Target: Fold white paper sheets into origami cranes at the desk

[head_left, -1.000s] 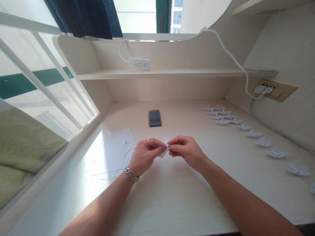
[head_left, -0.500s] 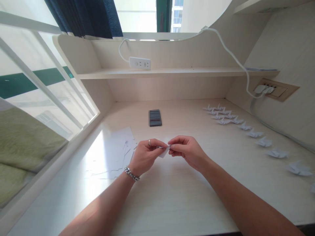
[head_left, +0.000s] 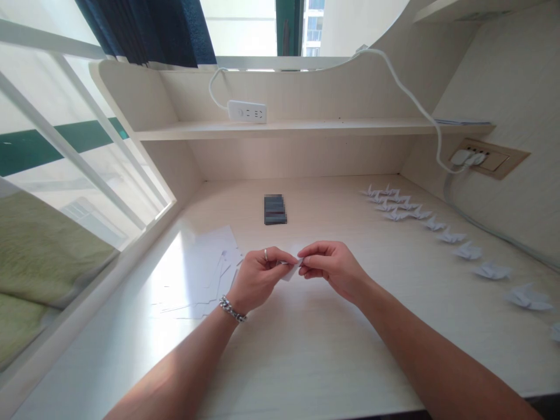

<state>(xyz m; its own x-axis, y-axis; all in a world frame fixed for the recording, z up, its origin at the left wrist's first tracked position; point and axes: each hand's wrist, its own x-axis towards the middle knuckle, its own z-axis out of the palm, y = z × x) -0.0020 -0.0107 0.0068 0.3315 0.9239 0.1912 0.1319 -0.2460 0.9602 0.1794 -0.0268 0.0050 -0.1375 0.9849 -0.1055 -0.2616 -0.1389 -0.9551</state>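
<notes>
Between my hands is a small folded piece of white paper (head_left: 289, 272), partly hidden by my fingers. My left hand (head_left: 262, 272), with a ring and a chain bracelet, pinches it between thumb and fingers. From the other side, my right hand (head_left: 330, 265) grips the paper's right tip with thumb and forefinger. Both hands are close together over the desk (head_left: 306, 356). Left of them lie loose white paper sheets (head_left: 205, 256), partly in bright sunlight. Several folded white paper cranes (head_left: 467, 251) stand in a line along the desk's right side.
A dark, pixelated rectangular object (head_left: 275, 209) lies beyond my hands. On the shelf (head_left: 306, 128) rests a white power strip (head_left: 247, 111). A white cable (head_left: 406, 90) runs down to a wall socket (head_left: 492, 158) at right. White rails (head_left: 83, 140) border the left side.
The view has shifted very slightly. Both hands keep their hold on the folded paper, with almost no movement.
</notes>
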